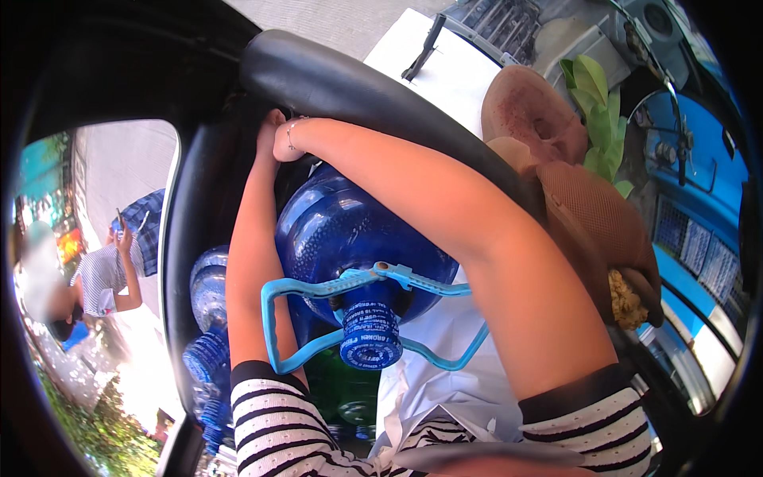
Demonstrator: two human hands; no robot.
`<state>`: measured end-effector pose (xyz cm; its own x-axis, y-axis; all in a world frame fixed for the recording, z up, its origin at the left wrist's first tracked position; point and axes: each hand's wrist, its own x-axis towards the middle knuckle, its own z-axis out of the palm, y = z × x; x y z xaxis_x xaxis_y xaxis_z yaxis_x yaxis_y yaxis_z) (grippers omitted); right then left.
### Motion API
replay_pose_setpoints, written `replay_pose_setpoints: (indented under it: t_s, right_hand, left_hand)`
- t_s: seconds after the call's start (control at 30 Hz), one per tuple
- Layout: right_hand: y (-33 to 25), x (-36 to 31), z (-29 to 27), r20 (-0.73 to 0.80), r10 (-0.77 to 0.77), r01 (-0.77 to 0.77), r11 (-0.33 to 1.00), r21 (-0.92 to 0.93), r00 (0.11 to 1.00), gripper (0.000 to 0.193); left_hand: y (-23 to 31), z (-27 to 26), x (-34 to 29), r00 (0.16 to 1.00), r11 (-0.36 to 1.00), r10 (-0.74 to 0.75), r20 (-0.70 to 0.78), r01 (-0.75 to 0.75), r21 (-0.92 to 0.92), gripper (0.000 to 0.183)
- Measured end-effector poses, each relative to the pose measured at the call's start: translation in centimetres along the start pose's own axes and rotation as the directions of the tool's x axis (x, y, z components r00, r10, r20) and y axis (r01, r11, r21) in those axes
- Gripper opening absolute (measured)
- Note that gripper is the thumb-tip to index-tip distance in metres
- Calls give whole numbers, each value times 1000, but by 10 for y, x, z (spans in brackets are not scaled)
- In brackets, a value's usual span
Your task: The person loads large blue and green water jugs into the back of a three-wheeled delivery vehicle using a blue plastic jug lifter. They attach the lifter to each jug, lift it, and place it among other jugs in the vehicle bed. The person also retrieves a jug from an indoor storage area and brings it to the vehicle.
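Note:
A large blue water jug stands in front of me, its capped neck pointing toward me. A light blue carrying handle is fitted around the neck. Both my forearms reach past the jug, one on each side, and their wrists come together at its far side. My left hand and my right hand, which has a thin bracelet at the wrist, are side by side against a black padded edge. The fingers of both hands are hidden, so what they touch or hold cannot be made out.
Smaller blue bottles stand to the left of my left arm, and green bottles lie below the jug. White cloth spreads under the handle. Brown mesh hats and green leaves are at right. Outside, a person holds a phone.

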<state>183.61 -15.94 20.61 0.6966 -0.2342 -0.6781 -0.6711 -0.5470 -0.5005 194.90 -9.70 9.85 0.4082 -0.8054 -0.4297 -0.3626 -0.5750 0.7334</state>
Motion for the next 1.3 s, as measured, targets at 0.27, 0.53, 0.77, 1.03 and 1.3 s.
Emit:
replay_pose_setpoints:
  t_s: [0.27, 0.53, 0.77, 1.03, 1.3]
  right_hand:
    - [54, -193, -45, -234, -380, 445, 791, 420, 895, 48]
    - [88, -346, 218, -522, 804, 552, 308, 775, 283, 14]
    - [15, -295, 329, -248, 620, 341, -34, 939, 745, 64]
    - [31, -231, 352, 50, 610, 186, -317, 930, 791, 27]
    - [-41, -235, 383, 34, 469, 359, -719, 596, 883, 29]
  left_hand:
    - [105, 42, -54, 873, 861, -454, 181, 376, 343, 20]
    - [51, 22, -39, 951, 991, -99, 293, 121, -58, 21]
    - [40, 15, -48, 943, 975, 78, 323, -140, 175, 15]
    - [6, 13, -35, 940, 991, 131, 314, -122, -48, 18]
    - [32, 9, -52, 906, 999, -10, 424, 28, -36, 21]
